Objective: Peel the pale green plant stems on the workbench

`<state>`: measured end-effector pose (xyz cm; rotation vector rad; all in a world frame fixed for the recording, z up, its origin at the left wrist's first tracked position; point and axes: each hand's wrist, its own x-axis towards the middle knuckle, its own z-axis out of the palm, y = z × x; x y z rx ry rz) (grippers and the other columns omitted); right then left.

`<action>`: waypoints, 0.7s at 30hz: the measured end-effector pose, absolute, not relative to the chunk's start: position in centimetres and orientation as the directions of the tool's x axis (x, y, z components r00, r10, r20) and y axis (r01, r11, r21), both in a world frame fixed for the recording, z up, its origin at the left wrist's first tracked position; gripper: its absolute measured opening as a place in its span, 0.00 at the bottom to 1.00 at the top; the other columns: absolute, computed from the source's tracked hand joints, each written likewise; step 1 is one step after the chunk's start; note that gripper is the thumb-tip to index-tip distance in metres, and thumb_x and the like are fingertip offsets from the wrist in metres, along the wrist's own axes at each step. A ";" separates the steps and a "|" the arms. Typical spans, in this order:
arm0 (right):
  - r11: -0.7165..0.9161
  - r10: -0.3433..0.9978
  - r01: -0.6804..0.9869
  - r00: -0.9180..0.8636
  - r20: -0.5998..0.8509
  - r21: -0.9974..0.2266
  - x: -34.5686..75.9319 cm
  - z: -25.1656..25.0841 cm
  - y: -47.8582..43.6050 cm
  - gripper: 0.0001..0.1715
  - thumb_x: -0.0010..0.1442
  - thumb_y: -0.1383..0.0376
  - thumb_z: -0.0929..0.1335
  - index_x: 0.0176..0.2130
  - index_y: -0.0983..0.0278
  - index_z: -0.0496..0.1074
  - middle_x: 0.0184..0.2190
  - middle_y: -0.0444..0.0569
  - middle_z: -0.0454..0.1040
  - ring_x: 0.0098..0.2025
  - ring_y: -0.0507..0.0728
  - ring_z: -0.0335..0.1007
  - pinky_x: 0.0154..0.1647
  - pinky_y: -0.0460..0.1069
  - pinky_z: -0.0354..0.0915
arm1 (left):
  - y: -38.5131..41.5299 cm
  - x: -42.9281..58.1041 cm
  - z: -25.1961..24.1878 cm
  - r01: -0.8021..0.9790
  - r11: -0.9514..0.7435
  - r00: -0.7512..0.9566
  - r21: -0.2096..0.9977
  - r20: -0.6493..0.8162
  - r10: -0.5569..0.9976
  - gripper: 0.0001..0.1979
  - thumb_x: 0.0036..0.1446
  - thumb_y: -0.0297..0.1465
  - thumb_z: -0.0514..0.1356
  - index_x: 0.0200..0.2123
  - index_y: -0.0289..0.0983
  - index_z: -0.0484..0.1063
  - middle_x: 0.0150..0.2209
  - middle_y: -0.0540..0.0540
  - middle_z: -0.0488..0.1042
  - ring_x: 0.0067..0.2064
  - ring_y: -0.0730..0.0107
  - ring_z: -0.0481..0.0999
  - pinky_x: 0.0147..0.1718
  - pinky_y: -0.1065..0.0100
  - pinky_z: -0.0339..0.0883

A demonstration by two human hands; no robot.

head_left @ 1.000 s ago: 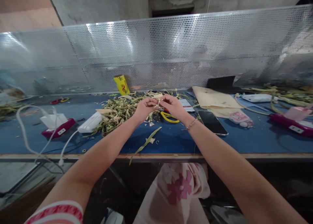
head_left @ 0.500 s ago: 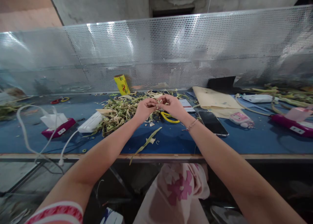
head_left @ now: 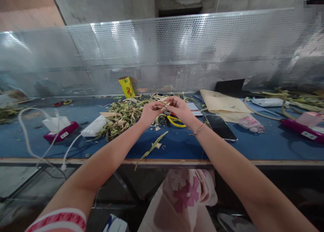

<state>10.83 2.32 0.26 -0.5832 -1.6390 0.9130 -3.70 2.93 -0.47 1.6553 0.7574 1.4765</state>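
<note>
My left hand point(head_left: 150, 112) and my right hand point(head_left: 179, 108) meet over the middle of the blue table. Both pinch a small pale strip of dried plant point(head_left: 166, 106) between the fingertips; its exact kind is too small to make out. Just behind and to the left lies a heap of dried greenish-brown plant pieces point(head_left: 123, 119). Beneath my right hand are the yellow handles of scissors point(head_left: 176, 122), their blades hidden. Nearer the front edge, a long green stalk point(head_left: 154, 145) lies beside a pale scrap and hangs over the edge.
A phone point(head_left: 221, 127) and pink case point(head_left: 250, 123) lie right of my hands, brown paper point(head_left: 222, 102) behind. White adapter point(head_left: 95, 125), purple power strip point(head_left: 60, 131) and cables are left. A yellow box point(head_left: 126, 87) leans near the perforated metal screen point(head_left: 164, 53).
My fingers have shifted slightly, and the pale strip between them shows longer and slanted. Part of the scissors' red inner handle now shows below my right hand.
</note>
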 end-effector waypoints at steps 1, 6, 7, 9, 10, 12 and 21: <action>0.577 0.772 -0.089 -0.263 0.578 -0.812 10.8 0.3 2.3 0.13 0.47 0.64 0.67 0.35 0.64 0.64 0.26 0.43 0.64 0.28 0.49 0.61 0.32 0.47 0.60 | 2.9 -3.7 -0.5 -0.063 -0.523 0.146 0.850 0.526 0.838 0.14 0.32 0.33 0.68 0.25 0.34 0.71 0.24 0.49 0.73 0.28 0.74 0.72 0.33 0.70 0.67; 0.549 0.801 -0.081 -0.234 0.552 -0.832 10.8 0.4 2.4 0.10 0.47 0.65 0.66 0.33 0.63 0.63 0.23 0.41 0.62 0.24 0.48 0.58 0.26 0.46 0.57 | 3.1 -3.7 -0.6 -0.052 -0.534 0.120 0.844 0.536 0.835 0.14 0.31 0.32 0.68 0.25 0.34 0.72 0.24 0.49 0.73 0.27 0.74 0.71 0.31 0.71 0.66; 0.545 0.805 -0.078 -0.230 0.547 -0.835 10.8 0.3 2.4 0.09 0.47 0.65 0.66 0.33 0.63 0.63 0.23 0.41 0.62 0.23 0.48 0.57 0.25 0.46 0.57 | 3.1 -3.7 -0.6 -0.058 -0.537 0.117 0.842 0.540 0.834 0.14 0.31 0.31 0.68 0.25 0.34 0.72 0.24 0.49 0.73 0.27 0.75 0.71 0.31 0.71 0.66; 0.541 0.811 -0.063 -0.225 0.540 -0.839 10.6 0.3 2.4 0.07 0.48 0.65 0.65 0.31 0.62 0.62 0.22 0.40 0.61 0.22 0.48 0.57 0.24 0.46 0.57 | 3.2 -3.8 -0.7 -0.071 -0.542 0.124 0.838 0.546 0.828 0.13 0.32 0.31 0.68 0.25 0.34 0.71 0.23 0.50 0.72 0.27 0.76 0.70 0.30 0.72 0.65; 0.544 0.812 -0.041 -0.223 0.539 -0.838 10.5 0.3 2.4 0.06 0.49 0.66 0.64 0.31 0.62 0.61 0.22 0.40 0.60 0.22 0.48 0.56 0.24 0.46 0.56 | 3.1 -3.8 -0.7 -0.073 -0.545 0.131 0.835 0.550 0.825 0.13 0.32 0.30 0.68 0.25 0.34 0.71 0.23 0.50 0.72 0.26 0.77 0.70 0.29 0.73 0.65; 0.582 0.801 0.049 -0.203 0.562 -0.812 10.4 0.2 2.4 0.02 0.51 0.67 0.62 0.29 0.62 0.60 0.22 0.41 0.60 0.23 0.49 0.57 0.26 0.46 0.56 | 3.0 -3.7 -0.7 -0.069 -0.552 0.142 0.831 0.556 0.819 0.12 0.32 0.29 0.67 0.24 0.34 0.70 0.22 0.51 0.71 0.25 0.78 0.69 0.27 0.75 0.64; 0.753 0.607 0.389 -0.097 0.788 -0.532 10.1 0.0 2.1 0.05 0.51 0.70 0.62 0.25 0.64 0.63 0.26 0.47 0.67 0.30 0.52 0.62 0.33 0.48 0.59 | 2.4 -3.2 -0.5 -0.092 -0.544 0.224 0.834 0.549 0.805 0.09 0.36 0.27 0.64 0.23 0.34 0.67 0.21 0.53 0.69 0.24 0.80 0.68 0.27 0.74 0.63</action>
